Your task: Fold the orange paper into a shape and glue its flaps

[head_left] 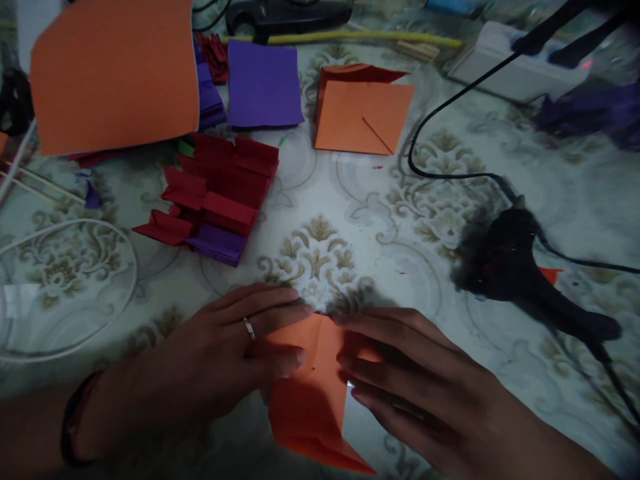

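A folded orange sheet of paper (315, 393) lies in front of me at the bottom middle, its near end raised in a loose flap. Across its upper left part rests my left hand (225, 353), fingers stretched out and thumb on the sheet. My right hand (415, 373) reaches over the right edge, with extended fingertips touching the paper. Both hands lie on top of the sheet and do not visibly grip it. What lies under the fingers is hidden.
Red folded paper strips (220, 193) sit ahead on the left. Behind them are a large orange sheet (115, 80) and a purple square (265, 83). A folded orange card (363, 117) stands farther back. At right lies a black glue gun (530, 267), its cord near a white power strip (520, 67).
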A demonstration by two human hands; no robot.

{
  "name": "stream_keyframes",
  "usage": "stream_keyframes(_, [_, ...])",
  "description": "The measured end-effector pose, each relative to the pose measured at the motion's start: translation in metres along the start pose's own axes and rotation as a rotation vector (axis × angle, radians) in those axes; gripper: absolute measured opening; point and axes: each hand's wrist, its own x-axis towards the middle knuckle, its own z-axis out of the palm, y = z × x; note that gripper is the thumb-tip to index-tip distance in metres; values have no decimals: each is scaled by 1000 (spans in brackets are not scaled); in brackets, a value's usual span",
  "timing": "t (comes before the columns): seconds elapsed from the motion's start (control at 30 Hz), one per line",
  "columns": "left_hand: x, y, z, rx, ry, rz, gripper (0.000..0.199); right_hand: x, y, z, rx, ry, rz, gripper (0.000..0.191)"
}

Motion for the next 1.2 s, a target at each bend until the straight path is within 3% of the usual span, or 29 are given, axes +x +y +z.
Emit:
stream_keyframes(0.17, [1,1,2,37,-159,114,52,0,0,0,-51,-33,-16,22])
stream_keyframes(0.4, [0,6,7,33,-164,72,50,-3,-2,3,-196,-64,-75,31])
stream_keyframes(0.6, [-3,7,10,66,-205,74,64,-3,-2,4,-187,-54,-80,32])
stream_keyframes(0.8, [-4,9,7,59,-163,50,50,-7,-3,1,-198,-41,-79,30])
stream_keyframes(1.2, [-2,11,3,146,-49,152,31,0,-6,-1,-249,-45,-145,27])
